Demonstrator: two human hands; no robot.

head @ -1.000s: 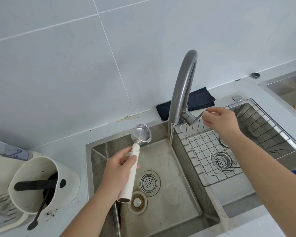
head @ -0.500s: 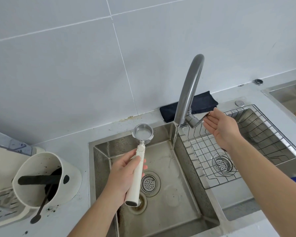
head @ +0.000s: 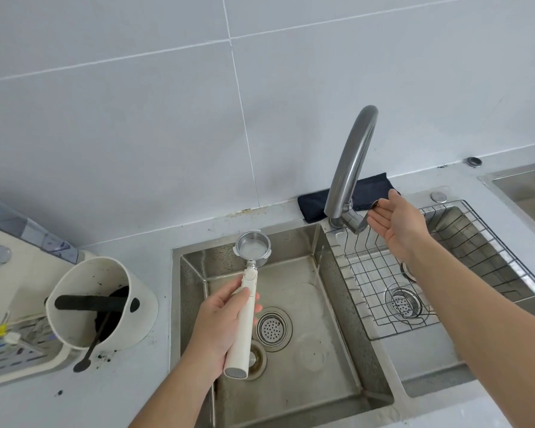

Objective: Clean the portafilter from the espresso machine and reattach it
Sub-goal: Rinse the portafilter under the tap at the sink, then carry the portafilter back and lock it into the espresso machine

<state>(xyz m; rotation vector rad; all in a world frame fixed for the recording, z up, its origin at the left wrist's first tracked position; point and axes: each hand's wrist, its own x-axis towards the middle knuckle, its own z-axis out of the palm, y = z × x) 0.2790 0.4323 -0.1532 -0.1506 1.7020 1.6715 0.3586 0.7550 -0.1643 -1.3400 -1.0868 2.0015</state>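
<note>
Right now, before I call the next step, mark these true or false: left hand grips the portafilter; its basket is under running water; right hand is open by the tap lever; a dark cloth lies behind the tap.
1. The left hand grips the portafilter: true.
2. Basket under running water: false, no stream shows at the tap.
3. The right hand is open by the lever: true.
4. A dark cloth lies behind the tap: true.
5. The portafilter rests on the sink floor: false, held above it.

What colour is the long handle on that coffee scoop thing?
The portafilter handle is creamy white, with a shiny silver metal basket. The head view, the only one, shows it.
</note>
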